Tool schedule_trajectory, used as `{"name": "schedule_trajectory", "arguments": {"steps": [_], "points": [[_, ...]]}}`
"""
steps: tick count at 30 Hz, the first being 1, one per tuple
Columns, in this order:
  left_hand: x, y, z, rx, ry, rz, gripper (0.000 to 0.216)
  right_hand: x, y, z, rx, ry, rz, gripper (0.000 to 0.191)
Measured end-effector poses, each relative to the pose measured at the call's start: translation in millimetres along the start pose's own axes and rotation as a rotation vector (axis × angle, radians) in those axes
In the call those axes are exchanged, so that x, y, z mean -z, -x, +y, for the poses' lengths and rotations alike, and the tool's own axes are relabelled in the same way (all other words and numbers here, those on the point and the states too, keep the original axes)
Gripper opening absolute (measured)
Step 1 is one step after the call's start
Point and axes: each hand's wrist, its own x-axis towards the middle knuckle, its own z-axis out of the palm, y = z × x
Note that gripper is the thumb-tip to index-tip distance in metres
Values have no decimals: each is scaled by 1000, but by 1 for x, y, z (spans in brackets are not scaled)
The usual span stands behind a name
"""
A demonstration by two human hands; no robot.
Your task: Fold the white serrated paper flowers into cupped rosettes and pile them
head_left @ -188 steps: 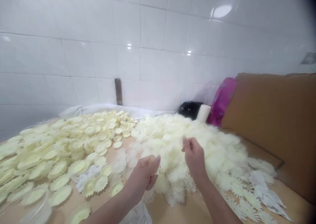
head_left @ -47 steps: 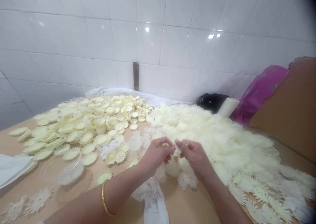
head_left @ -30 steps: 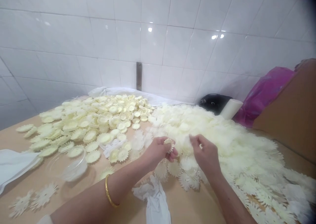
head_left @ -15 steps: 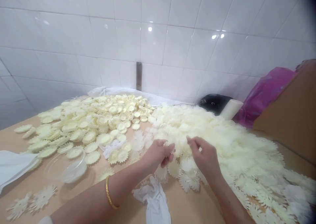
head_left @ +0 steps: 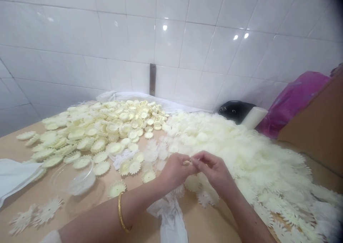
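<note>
My left hand (head_left: 179, 169), with a gold bangle (head_left: 122, 212) on its wrist, is closed on a small pale-yellow flower-shaped piece (head_left: 187, 162); only its toothed edge shows between the fingers. My right hand (head_left: 214, 169) meets it with thumb and fingertips pinched together at the piece. Whatever the right fingertips hold is too small to make out. Beyond and right of the hands spreads a heap of thin, pale, toothed petal discs (head_left: 241, 153). To the left lies a pile of thicker cream-yellow toothed pieces (head_left: 107, 128), some stacked.
A clear plastic bowl (head_left: 80, 186) stands left of my forearm, near two loose petal discs (head_left: 48, 211). A crumpled white cloth (head_left: 173, 221) lies below my hands. At the back right are a black object (head_left: 233, 110), a white roll (head_left: 254, 117), a magenta bag (head_left: 294, 96) and cardboard (head_left: 316, 125).
My hands were apart; the right has moved left, so its fingertips now meet the left hand. The whole view has shifted slightly.
</note>
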Motion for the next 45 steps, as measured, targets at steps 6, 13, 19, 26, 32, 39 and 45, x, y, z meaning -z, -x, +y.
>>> {"name": "schedule_trajectory", "arguments": {"steps": [6,13,19,26,32,39,45], "points": [[2,1,1,57,6,-65,32,8,-2,7,-47,101,373,31],[3,-2,-4,112,255,-205,17,19,-6,12,-95,282,616,29],[3,-5,-11,141,244,-147,29,12,-3,6,0,130,389,26],[6,-3,-8,122,219,-121,33,7,0,-1,23,51,69,22],[5,-1,2,127,239,-75,31,3,-1,3,-22,-101,-20,16],[5,-1,1,111,224,-85,27,5,1,0,-21,-36,166,24],[6,-3,5,157,254,-101,26,24,-5,10,-48,278,507,29]]}}
